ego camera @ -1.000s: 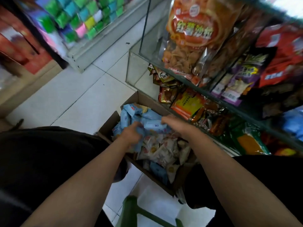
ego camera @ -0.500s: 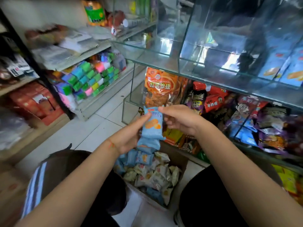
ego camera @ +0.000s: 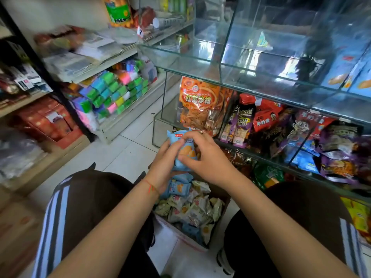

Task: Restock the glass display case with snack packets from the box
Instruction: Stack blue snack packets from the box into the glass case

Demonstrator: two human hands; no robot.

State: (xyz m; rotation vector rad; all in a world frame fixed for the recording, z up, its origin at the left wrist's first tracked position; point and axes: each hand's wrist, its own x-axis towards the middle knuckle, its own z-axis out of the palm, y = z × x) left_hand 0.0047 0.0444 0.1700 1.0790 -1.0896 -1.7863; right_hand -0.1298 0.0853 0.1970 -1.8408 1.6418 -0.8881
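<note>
Both hands, left (ego camera: 164, 167) and right (ego camera: 202, 157), pinch blue packets (ego camera: 183, 153) above the box (ego camera: 218, 233); a loose stack could slip back.

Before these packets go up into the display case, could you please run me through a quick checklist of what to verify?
1. Grip: left hand and right hand both hold the light blue snack packets - ok.
2. How many packets are in the stack - cannot tell.
3. Supply: the cardboard box on the floor holds more packets - ok.
4. Free space: the upper glass compartment shows no stock at its near left end - ok.
5. Matching product: blue boxes stand further right on that level; same item - cannot tell.
</note>
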